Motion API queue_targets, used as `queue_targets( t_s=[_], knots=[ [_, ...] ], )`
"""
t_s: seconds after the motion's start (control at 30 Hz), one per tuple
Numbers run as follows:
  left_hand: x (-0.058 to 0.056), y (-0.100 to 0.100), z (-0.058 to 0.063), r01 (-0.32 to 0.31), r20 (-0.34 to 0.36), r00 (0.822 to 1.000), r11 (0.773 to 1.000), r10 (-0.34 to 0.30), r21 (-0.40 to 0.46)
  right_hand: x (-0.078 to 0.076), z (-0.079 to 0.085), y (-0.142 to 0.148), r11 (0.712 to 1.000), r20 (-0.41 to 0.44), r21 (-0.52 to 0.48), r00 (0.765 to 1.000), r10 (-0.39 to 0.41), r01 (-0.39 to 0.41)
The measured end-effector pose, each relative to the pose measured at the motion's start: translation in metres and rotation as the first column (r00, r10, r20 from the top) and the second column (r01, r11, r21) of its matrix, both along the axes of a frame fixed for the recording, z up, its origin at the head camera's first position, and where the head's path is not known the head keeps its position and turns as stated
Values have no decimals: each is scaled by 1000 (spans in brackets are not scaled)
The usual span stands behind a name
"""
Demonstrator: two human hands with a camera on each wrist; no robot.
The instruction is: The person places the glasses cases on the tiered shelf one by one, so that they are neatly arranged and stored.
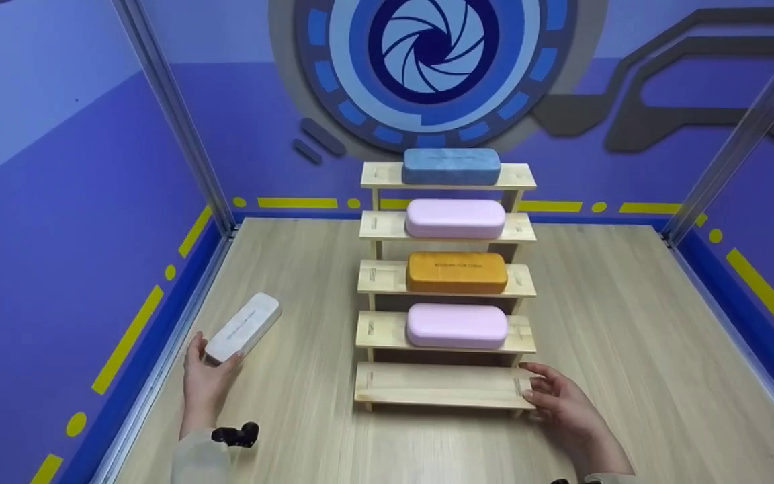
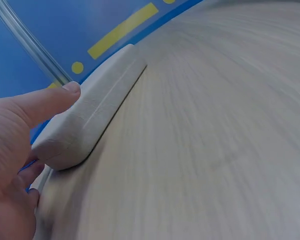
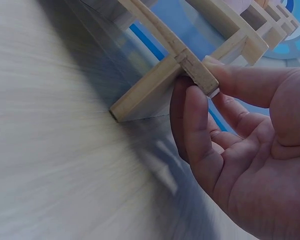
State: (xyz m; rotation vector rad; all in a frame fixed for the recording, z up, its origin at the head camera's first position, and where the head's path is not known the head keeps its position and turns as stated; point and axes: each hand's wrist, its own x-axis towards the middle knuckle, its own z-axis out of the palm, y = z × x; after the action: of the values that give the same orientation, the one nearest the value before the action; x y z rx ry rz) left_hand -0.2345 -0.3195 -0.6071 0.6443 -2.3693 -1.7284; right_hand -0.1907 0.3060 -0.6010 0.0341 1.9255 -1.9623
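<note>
My left hand (image 1: 209,380) grips the near end of a white glasses case (image 1: 244,327), left of a stepped wooden rack. In the left wrist view the thumb lies along one side of the case (image 2: 92,110), with fingertips at its near end; the case sits at or very close to the tabletop. Between thumb and fingers, my right hand (image 1: 567,407) pinches the right end of the rack's lowest board (image 1: 441,386). The right wrist view shows the thumb over that board's end (image 3: 202,77) and fingers beneath it. No case stands on this lowest board.
Higher boards of the rack hold a pink case (image 1: 457,326), an orange case (image 1: 457,271), another pink case (image 1: 455,218) and, on top, a blue case (image 1: 451,167). Blue-purple panels (image 1: 58,269) with metal corner posts (image 1: 179,121) enclose the wooden tabletop (image 1: 629,336).
</note>
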Motion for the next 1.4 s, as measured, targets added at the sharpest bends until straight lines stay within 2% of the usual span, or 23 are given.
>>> queue_targets(
  t_s=[0.1, 0.23, 0.4, 0.5, 0.63, 1.1, 1.2, 1.4],
  knots=[
    [-1, 0, -3, 28, 23, 999, 1000, -28, -9, 1, 0, 0, 1000, 8, -13, 1000, -7, 7],
    [-2, 1, -6, 40, 34, 999, 997, -38, -70, 0, 0, 0, 1000, 3, 5, 1000, -8, 8],
    [-5, 1, -10, 28, 22, 999, 983, -25, -179, -1, -2, 2, 1000, -6, 30, 1000, 6, -6],
    [-6, 3, -11, 10, 20, 1000, 979, -6, -203, -1, -2, 2, 1000, -10, 21, 1000, 13, -13],
    [-4, 6, -10, -15, 20, 1000, 980, 19, -197, -1, -3, 2, 1000, -7, 6, 1000, 13, -13],
    [6, 11, -13, -70, -56, 997, 985, 62, -155, 0, -2, 1, 1000, 13, -2, 1000, -6, 6],
    [8, 12, -13, -77, -66, 995, 989, 69, -126, 1, -2, 1, 1000, 2, -6, 1000, -1, 1],
    [13, 13, -12, -87, -49, 995, 993, 83, -81, 1, -2, 1, 1000, 2, -24, 1000, -1, 1]
  ],
)
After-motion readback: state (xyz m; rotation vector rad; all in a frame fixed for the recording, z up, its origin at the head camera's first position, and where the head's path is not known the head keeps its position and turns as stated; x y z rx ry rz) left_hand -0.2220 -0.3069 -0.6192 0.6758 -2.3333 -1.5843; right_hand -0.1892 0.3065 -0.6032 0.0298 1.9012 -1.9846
